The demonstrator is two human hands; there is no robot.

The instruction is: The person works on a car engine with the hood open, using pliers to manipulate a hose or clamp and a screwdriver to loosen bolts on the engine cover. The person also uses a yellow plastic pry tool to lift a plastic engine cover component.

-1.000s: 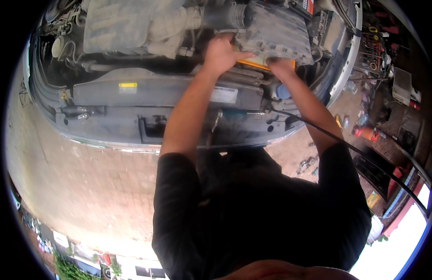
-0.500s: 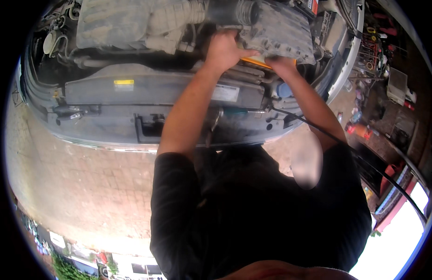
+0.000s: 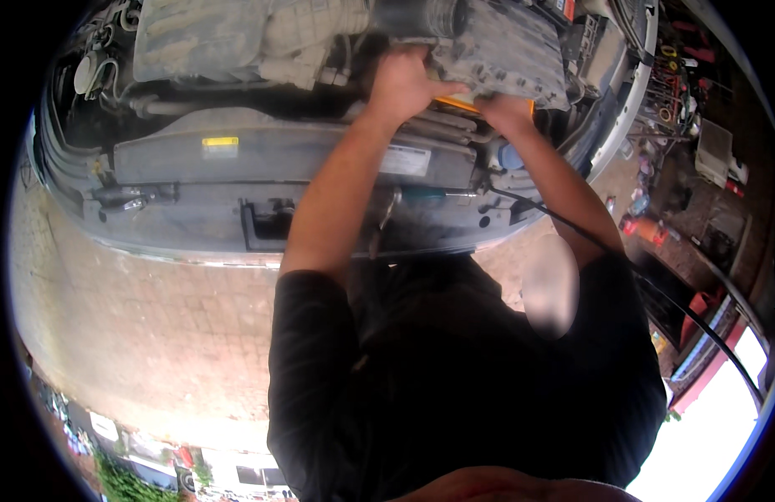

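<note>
An engine air filter with an orange rim (image 3: 458, 104) sits at the front of the dusty black air filter housing (image 3: 508, 58), partly under its cover. My left hand (image 3: 404, 85) grips the filter's left end, thumb stretched along it towards the right and the other fingers bent out of sight. At the right end my right hand (image 3: 506, 112) is closed on the filter, its fingertips hidden below the housing. A ribbed black air hose (image 3: 429, 17) joins the housing above my left hand.
Along the car's front panel lie a screwdriver with a green handle (image 3: 425, 192) and a metal tool (image 3: 136, 199). A thin black rod (image 3: 605, 249) slants past my right forearm. A blue cap (image 3: 509, 157) sits below my right hand. Tools and clutter (image 3: 667, 100) cover the ground at right.
The view has shifted slightly, moving the car a little up in the picture. Both hands keep nearly the same hold on the air filter.
</note>
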